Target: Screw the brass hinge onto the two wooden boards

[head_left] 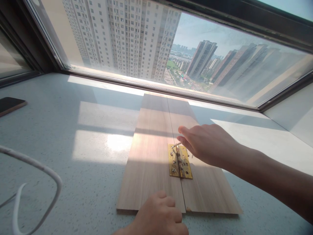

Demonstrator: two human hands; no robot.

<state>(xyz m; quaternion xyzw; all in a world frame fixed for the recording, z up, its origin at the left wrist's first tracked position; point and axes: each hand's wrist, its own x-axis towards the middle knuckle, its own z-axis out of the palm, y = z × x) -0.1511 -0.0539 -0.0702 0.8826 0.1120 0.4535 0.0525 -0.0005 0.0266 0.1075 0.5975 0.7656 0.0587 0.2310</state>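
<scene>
Two pale wooden boards, a left board (146,147) and a right board (207,192), lie side by side with a narrow seam between them. Across the seam sits a brass hinge (180,161), opened flat, with small screws in some of its holes. My right hand (205,140) comes in from the right and pinches a thin metal rod (177,144); the rod's end meets the hinge's upper left corner. My left hand (161,215) rests at the near edge of the left board, its fingers curled. Whatever those fingers may hold is hidden.
The boards lie on a speckled white sill (97,182) in front of a large window (156,49) with a dark frame. A phone (12,105) lies at the far left. Nearer on that side loops a white cable (55,178).
</scene>
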